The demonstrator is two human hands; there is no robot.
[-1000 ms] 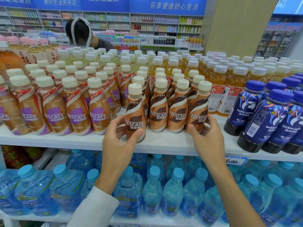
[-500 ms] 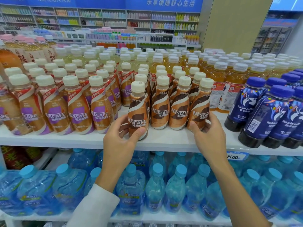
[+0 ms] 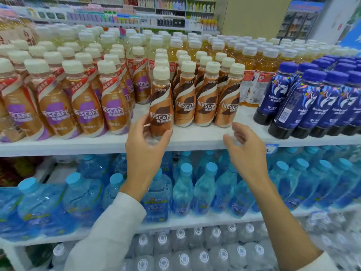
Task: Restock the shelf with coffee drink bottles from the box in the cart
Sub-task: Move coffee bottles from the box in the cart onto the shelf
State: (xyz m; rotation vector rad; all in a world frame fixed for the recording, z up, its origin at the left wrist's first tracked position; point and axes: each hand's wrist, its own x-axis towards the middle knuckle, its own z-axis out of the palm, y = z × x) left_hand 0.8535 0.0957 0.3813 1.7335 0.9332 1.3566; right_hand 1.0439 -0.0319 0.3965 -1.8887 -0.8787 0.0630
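Observation:
A brown Nescafe coffee bottle point(image 3: 161, 106) with a cream cap stands at the front edge of the white shelf point(image 3: 195, 136), and my left hand point(image 3: 145, 151) grips its lower half. To its right, three matching brown coffee bottles point(image 3: 206, 102) stand in a front row with more behind them. My right hand point(image 3: 247, 151) hovers just below and in front of the shelf edge, fingers apart, touching no bottle. The box and cart are out of view.
Purple-label Nescafe bottles point(image 3: 82, 108) fill the shelf to the left; dark blue Luckin bottles point(image 3: 304, 102) crowd the right. Yellow tea bottles point(image 3: 259, 75) stand behind. Blue-capped water bottles point(image 3: 183, 188) fill the shelf below, and clear water bottles point(image 3: 197, 251) the one under that.
My right hand has let go of the rightmost brown bottle and drawn back below the shelf edge. My left hand still holds the front bottle. The view has tilted downward.

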